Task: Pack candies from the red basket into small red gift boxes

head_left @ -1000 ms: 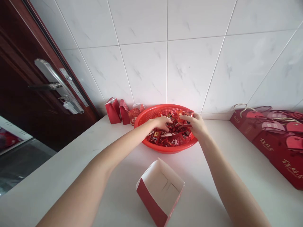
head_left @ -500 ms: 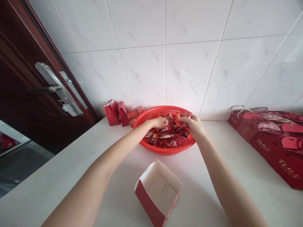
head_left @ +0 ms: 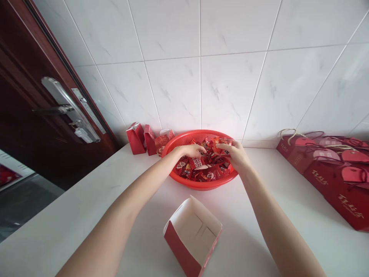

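Note:
A red plastic basket [head_left: 198, 185] full of small red-wrapped candies [head_left: 211, 175] stands on the white counter against the wall. Over the candies on its left side is my left hand [head_left: 192, 151], fingers stretched out and apart, with nothing plainly in them. At the basket's right rim my right hand [head_left: 236, 152] is closed on red candy packets [head_left: 221, 146], pinched between thumb and fingers. Nearer to me lies an open red paper box [head_left: 198, 232] with a white, bare inside. It sits between my forearms.
Small red boxes [head_left: 136, 139] stand left of the basket by the wall. Dark red gift bags [head_left: 323, 175] with cord handles line the counter's right side. A dark wooden door [head_left: 34, 57] with a metal handle [head_left: 67, 107] is at the left.
The fingers of my left hand have spread from a closed grip over the candies. My right hand keeps its packets at almost the same spot.

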`<state>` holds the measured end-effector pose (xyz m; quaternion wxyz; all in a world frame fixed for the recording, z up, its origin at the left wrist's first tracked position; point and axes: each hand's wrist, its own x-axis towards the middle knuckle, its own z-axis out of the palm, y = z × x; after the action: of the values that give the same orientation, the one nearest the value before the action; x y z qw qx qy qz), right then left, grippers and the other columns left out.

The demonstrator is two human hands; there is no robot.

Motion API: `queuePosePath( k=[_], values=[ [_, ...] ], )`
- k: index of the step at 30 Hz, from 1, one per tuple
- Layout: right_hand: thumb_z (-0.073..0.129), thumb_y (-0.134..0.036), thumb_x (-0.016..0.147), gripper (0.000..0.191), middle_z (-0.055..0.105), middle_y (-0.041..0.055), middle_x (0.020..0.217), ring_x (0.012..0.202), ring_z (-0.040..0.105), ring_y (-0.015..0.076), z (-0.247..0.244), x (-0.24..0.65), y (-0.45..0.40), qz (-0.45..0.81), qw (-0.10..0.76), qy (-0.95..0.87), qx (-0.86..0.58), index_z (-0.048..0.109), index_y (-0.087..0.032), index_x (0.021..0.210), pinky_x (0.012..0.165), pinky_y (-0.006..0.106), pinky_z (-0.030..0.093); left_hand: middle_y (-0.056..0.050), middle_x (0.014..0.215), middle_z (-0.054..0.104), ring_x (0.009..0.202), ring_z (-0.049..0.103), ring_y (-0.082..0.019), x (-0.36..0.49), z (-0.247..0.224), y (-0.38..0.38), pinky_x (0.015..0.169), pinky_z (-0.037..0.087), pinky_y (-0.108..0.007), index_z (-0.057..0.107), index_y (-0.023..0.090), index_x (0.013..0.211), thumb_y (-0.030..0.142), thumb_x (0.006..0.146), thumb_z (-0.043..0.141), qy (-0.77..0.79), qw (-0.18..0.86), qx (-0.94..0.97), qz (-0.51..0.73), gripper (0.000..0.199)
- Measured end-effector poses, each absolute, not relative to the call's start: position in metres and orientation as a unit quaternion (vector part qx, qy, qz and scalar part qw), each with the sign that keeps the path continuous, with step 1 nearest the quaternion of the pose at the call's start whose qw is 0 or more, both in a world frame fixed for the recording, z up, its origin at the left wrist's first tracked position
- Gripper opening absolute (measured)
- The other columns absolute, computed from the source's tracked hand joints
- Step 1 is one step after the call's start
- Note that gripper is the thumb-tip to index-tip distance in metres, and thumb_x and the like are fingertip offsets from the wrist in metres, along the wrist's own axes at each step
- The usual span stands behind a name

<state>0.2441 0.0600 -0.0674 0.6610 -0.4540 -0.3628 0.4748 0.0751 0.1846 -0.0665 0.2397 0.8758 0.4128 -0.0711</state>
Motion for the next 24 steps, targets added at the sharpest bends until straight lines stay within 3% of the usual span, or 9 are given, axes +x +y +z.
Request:
queuePosePath(
  k=[4,7,10,13,18,24],
  values=[
    [0.087,-0.024,0.053,0.023,0.074,0.0023,0.072,0.065,0.069,0.0191,-0.067,0.246,0.06,0.48,0.665,-0.364,-0.442,0.07,-0.019,0.068,0.063,0.031,0.06,-0.003,0.106,0.076,0.097,0.07,-0.023,0.074,-0.062,0.188,0.079,0.052,-0.025,0.075,0.023,0.118,0.024,0.065,0.083,0.398,0.268,0.876,-0.048,0.054],
    [0.087,-0.023,0.053,0.024,0.074,0.002,0.072,0.067,0.07,0.02,-0.065,0.246,0.06,0.478,0.679,-0.349,-0.434,0.07,-0.02,0.068,0.064,0.031,0.061,-0.006,0.105,0.077,0.099,0.07,-0.023,0.071,-0.049,0.185,0.089,0.053,-0.031,0.077,0.018,0.106,0.027,0.07,0.081,0.368,0.364,0.842,0.149,0.037],
    [0.088,-0.022,0.053,0.025,0.075,0.0018,0.074,0.073,0.072,0.0208,-0.062,0.245,0.06,0.476,0.693,-0.332,-0.428,0.069,-0.021,0.07,0.068,0.031,0.063,-0.01,0.109,0.077,0.103,0.069,-0.023,0.068,-0.032,0.166,0.096,0.054,-0.038,0.076,0.015,0.102,0.034,0.069,0.084,0.307,0.479,0.72,0.398,0.039],
    [0.088,-0.021,0.052,0.026,0.075,0.0021,0.076,0.077,0.072,0.0209,-0.055,0.239,0.056,0.48,0.697,-0.326,-0.421,0.069,-0.02,0.071,0.068,0.03,0.064,-0.008,0.099,0.076,0.096,0.07,-0.022,0.064,-0.02,0.135,0.091,0.058,-0.039,0.075,0.014,0.093,0.034,0.06,0.089,0.274,0.539,0.624,0.496,0.041],
    [0.09,-0.027,0.053,0.03,0.076,0.003,0.085,0.086,0.073,0.0215,-0.032,0.228,0.037,0.508,0.682,-0.359,-0.385,0.073,-0.019,0.077,0.067,0.026,0.063,-0.003,0.089,0.073,0.089,0.069,-0.018,0.059,-0.018,0.092,0.084,0.06,-0.033,0.072,0.016,0.084,0.034,0.058,0.09,0.274,0.531,0.563,0.571,0.036],
    [0.094,-0.033,0.052,0.033,0.075,0.0044,0.08,0.082,0.071,0.0212,-0.01,0.223,0.016,0.508,0.671,-0.394,-0.368,0.075,-0.019,0.075,0.061,0.024,0.061,-0.001,0.085,0.071,0.086,0.069,-0.019,0.053,-0.018,0.072,0.081,0.06,-0.032,0.076,0.019,0.102,0.035,0.067,0.085,0.289,0.46,0.585,0.603,0.041]
  ],
)
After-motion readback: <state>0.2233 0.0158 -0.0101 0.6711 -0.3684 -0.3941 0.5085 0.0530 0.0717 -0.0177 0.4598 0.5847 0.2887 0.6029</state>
